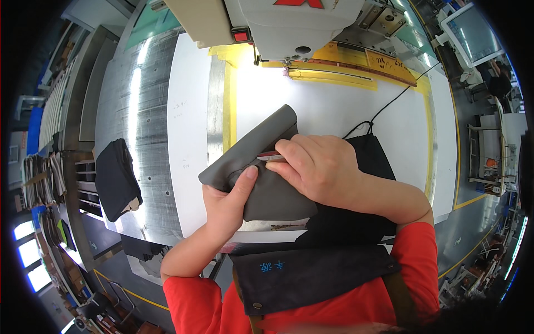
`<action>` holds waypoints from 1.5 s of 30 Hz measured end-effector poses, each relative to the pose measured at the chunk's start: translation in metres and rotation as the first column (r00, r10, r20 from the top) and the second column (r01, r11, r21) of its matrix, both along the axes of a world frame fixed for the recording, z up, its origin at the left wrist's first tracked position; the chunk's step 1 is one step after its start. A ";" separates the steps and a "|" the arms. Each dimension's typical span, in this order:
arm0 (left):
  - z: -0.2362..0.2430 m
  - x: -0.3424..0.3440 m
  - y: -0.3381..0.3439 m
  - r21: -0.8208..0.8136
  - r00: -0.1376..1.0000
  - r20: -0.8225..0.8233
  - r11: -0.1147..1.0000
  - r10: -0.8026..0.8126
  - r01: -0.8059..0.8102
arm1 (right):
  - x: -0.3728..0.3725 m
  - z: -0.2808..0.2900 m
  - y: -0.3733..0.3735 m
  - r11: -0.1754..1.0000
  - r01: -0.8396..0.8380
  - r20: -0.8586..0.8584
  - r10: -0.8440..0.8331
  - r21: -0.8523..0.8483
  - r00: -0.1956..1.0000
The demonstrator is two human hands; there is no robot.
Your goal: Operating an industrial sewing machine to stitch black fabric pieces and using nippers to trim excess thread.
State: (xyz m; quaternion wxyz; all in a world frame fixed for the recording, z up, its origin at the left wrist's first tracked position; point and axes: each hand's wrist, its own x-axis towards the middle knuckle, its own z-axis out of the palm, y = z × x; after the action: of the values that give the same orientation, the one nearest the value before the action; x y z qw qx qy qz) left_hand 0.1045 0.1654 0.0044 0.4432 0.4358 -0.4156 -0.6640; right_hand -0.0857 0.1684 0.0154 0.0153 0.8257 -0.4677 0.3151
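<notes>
My left hand grips a folded dark grey fabric piece, its thumb pressed on the cloth near a seam. The upper edge of the piece is rolled over toward the far side. Closed around a small pointed metal tool with a dark red side is my right hand. The tool's tip rests at or just above the fabric, close to my left thumb; its exact kind is hidden by my fingers. Black fabric lies under and beside my right forearm, with a black cord running from it.
A sewing machine head stands at the far side, with a yellow-taped ruler strip beneath it. The white work surface is edged with yellow tape. A stack of folded black cloth sits at the left on the metal table.
</notes>
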 end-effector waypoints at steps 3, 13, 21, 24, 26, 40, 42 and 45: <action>-0.004 0.001 -0.001 -0.053 0.999 0.039 0.998 -0.021 0.023 | 0.001 -0.002 0.000 1.000 -0.008 0.031 0.008 -0.011 0.999; -0.010 0.003 0.000 -0.049 0.994 0.062 0.995 -0.085 0.088 | 0.001 -0.002 0.003 0.999 -0.022 0.013 0.021 0.044 1.000; -0.007 0.004 0.001 0.027 1.000 0.007 1.000 0.001 -0.001 | -0.004 0.001 0.000 1.000 0.001 0.061 -0.002 0.017 0.998; -0.007 0.005 0.000 0.025 1.000 -0.006 1.000 0.001 -0.001 | -0.005 0.002 -0.001 1.000 0.016 0.035 -0.016 0.008 0.999; -0.007 0.005 0.000 0.028 1.000 -0.010 1.000 -0.001 0.001 | -0.005 0.002 -0.001 1.000 0.018 0.024 -0.018 -0.001 1.000; -0.008 0.005 -0.001 -0.157 0.986 0.157 0.984 -0.060 0.085 | -0.003 0.001 0.001 0.998 -0.015 0.010 0.014 0.053 1.000; -0.012 0.006 -0.002 -0.106 0.989 0.134 0.992 -0.057 0.071 | -0.003 0.001 0.000 0.996 -0.022 0.006 0.021 0.082 1.000; -0.009 0.004 -0.004 0.021 0.998 0.046 0.999 -0.035 0.034 | -0.004 0.000 -0.001 0.996 -0.008 0.085 0.001 0.086 0.996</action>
State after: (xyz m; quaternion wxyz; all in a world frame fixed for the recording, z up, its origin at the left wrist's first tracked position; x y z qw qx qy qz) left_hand 0.1085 0.1616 -0.0046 0.4178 0.4483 -0.4265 -0.6653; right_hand -0.0895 0.1673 0.0158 -0.0410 0.8125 -0.4794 0.3292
